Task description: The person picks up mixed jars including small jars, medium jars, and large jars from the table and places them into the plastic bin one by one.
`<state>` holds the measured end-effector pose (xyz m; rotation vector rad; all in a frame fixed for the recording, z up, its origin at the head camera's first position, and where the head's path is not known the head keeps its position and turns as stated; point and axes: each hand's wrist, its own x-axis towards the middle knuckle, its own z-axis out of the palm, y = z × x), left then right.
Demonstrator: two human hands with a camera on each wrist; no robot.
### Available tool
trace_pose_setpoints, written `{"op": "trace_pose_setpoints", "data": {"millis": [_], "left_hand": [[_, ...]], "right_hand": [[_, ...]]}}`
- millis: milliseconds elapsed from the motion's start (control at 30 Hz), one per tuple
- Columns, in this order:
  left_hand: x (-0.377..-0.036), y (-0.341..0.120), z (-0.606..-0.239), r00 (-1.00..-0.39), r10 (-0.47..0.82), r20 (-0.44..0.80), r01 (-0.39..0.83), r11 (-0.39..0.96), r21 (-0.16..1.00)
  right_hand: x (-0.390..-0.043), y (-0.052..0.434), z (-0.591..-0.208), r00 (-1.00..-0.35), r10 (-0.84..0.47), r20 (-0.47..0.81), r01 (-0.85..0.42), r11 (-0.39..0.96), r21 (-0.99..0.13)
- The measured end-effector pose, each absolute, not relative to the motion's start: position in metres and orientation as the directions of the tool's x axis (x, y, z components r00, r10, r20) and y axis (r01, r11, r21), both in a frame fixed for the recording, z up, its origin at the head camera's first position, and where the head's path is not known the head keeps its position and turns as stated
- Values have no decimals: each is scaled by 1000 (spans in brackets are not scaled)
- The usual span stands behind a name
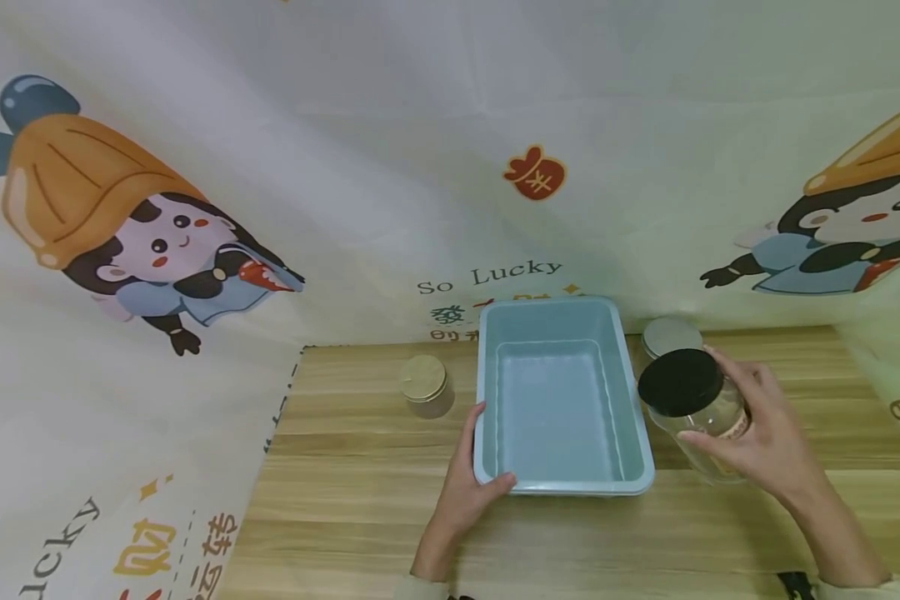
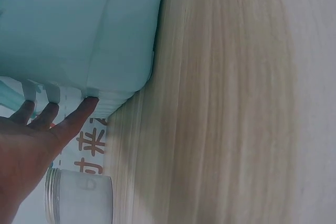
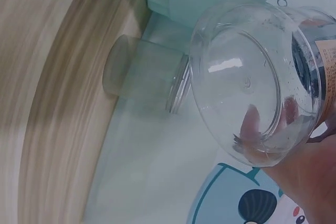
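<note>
A light blue rectangular plastic bin (image 1: 555,417) stands on the wooden table, its inside bare. My left hand (image 1: 465,483) grips its near left corner, thumb on the front rim and fingers along the left side; in the left wrist view the fingertips (image 2: 90,102) press under the rim. Right of the bin, my right hand (image 1: 776,442) holds a clear jar (image 1: 720,414) with a black lid (image 1: 681,382). The jar is tilted and raised, its round base (image 3: 239,82) showing in the right wrist view. A label on it is partly hidden by the hand.
A small clear jar with a gold-toned lid (image 1: 423,379) stands left of the bin. Behind the held jar stands another small jar with a silver lid (image 1: 671,336). A printed cloth (image 1: 390,192) hangs behind and beside the table.
</note>
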<state>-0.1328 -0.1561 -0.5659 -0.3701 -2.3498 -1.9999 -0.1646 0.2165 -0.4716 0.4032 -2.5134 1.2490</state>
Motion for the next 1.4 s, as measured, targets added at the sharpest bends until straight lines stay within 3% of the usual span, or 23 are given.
{"op": "trace_pose_setpoints", "data": {"millis": [600,1400], "left_hand": [[-134,-149,-566,-972,164,170,192,132,972],[-132,-153,-569,-975,139,174,192,124,973]], "right_hand": [[-176,201,-452,-876,-259,407,-470,650,-597],[-188,176,-434,-824,-405,396,-566,616,-548]]}}
